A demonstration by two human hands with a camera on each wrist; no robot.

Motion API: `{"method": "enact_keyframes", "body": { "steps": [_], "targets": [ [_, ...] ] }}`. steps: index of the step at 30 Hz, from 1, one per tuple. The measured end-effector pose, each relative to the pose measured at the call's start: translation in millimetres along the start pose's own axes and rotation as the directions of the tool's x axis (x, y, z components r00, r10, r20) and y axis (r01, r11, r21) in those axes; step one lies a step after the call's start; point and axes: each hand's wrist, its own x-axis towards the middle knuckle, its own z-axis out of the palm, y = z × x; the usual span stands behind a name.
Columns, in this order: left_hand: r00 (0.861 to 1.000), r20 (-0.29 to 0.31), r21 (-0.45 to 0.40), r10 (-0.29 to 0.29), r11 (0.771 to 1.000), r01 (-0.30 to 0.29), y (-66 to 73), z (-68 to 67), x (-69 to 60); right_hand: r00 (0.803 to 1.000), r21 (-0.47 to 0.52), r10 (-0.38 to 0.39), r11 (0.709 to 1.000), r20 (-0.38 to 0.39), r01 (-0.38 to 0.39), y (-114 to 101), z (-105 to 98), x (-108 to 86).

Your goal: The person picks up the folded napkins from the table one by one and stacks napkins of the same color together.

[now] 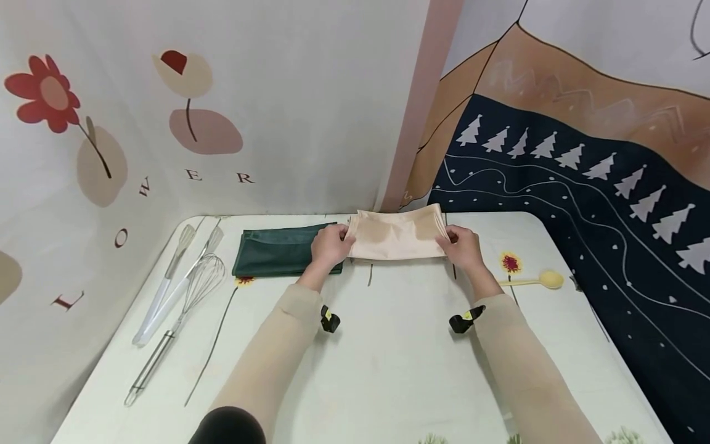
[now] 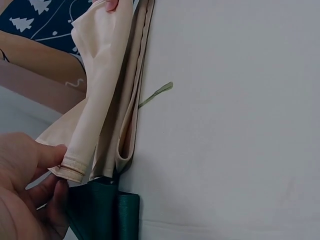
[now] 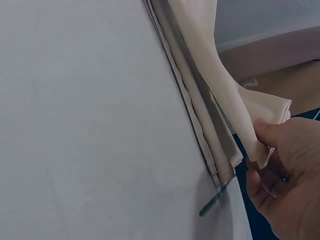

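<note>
A folded beige cloth (image 1: 396,237) is at the far edge of the table, its upper layers lifted between my two hands. My left hand (image 1: 331,245) pinches its left end between thumb and fingers; in the left wrist view the hemmed corner (image 2: 72,170) shows in that grip. On the right, my right hand (image 1: 463,246) pinches the opposite end, the layers (image 3: 260,145) bunched at the thumb. Lower folds of the cloth (image 3: 200,115) still lie on the table. A folded dark green cloth (image 1: 274,251) lies flat at the left, partly behind my left hand.
Two pale-handled utensils (image 1: 166,296) and a wire whisk (image 1: 176,327) lie at the table's left side. A yellow spoon (image 1: 549,279) lies to the right of my right forearm. Printed curtains stand behind the table (image 1: 388,357) and along its sides.
</note>
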Motion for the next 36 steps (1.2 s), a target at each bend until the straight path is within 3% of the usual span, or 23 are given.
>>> {"method": "enact_keyframes", "body": {
  "steps": [8,16,21,26,36],
  "targets": [
    [1.000,-0.002,-0.002,0.015,1.000,-0.015,3.8,7.9,14.1,1.000,-0.013,-0.001,1.000,-0.008,0.001,10.0,3.3,8.3],
    [0.999,-0.016,-0.014,-0.030,0.999,0.030,4.4,13.7,19.3,0.998,0.005,0.056,0.998,-0.023,-0.056,8.9,8.7,9.0],
    [0.999,-0.034,-0.051,-0.029,0.998,0.027,1.7,18.4,17.1,0.998,-0.020,0.067,0.998,-0.013,-0.067,13.5,6.3,8.2],
    [0.998,-0.057,-0.114,-0.031,0.993,0.025,-2.4,15.7,11.7,0.990,-0.014,0.140,0.990,-0.010,-0.140,15.6,7.1,7.5],
    [0.991,-0.123,-0.128,0.050,0.990,-0.065,-7.2,3.7,4.6,0.988,0.059,0.147,0.988,-0.053,-0.144,17.2,1.4,-3.6]
  ]
}}
